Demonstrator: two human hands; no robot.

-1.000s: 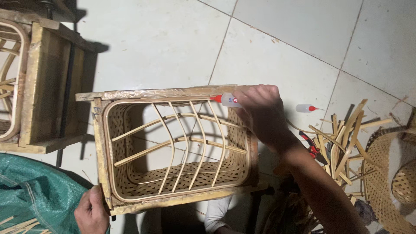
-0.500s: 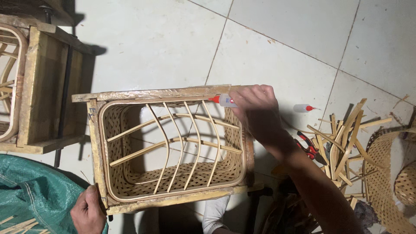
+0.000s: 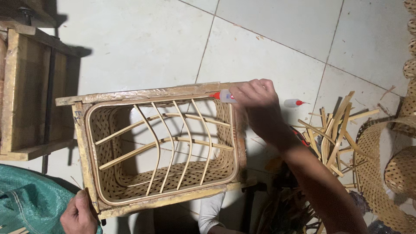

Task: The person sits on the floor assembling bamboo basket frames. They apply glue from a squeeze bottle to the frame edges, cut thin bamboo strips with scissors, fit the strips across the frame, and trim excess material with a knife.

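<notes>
Nearest me, my left hand [image 3: 78, 214] clamps the lower-left corner of the rectangular wooden mould frame [image 3: 82, 143] enclosing the woven bamboo basket [image 3: 173, 182]. At the far rail, my right hand [image 3: 255, 102] pinches 1 small red-tipped glue bottle [image 3: 223, 95]. Risks, in my judgement: excess squeeze floods the rim; a weak corner hold lets the frame twist.

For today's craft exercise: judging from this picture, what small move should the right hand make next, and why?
Probably slide the glue bottle leftward along the basket rim: the right hand holds its red tip at the top right corner, while the left hand steadies the wooden frame.
</notes>
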